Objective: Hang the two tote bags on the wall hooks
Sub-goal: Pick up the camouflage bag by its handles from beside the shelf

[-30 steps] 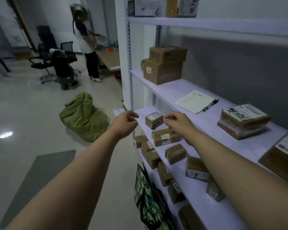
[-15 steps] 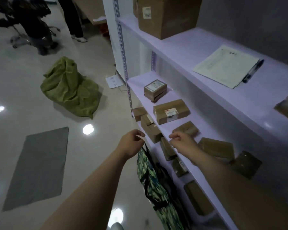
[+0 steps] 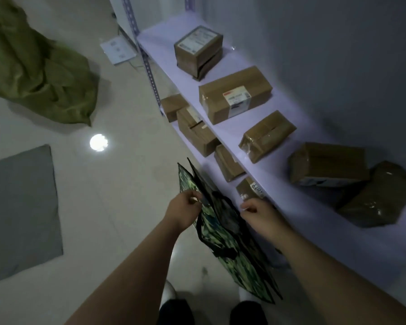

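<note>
Item: camouflage-print tote bag [image 3: 223, 233], glossy woven panels in green and black with dark webbing trim, flat and rectangular. We find it standing on edge beside the front edge of the lilac shelf [image 3: 256, 158], mouth upward.

Our left hand [image 3: 185, 209] pinches the bag's outer top edge, fingers curled closed on it. Our right hand [image 3: 259, 213] pinches at the shelf-side edge; whether it actually grips the fabric we cannot tell.

On the shelf: tape-wrapped brown cardboard parcels [image 3: 234, 95], boxy, some labelled. Away from the shelf, on the pale polished floor: a crumpled olive sack [image 3: 38, 71] and a flat grey mat [image 3: 19, 207].
</note>
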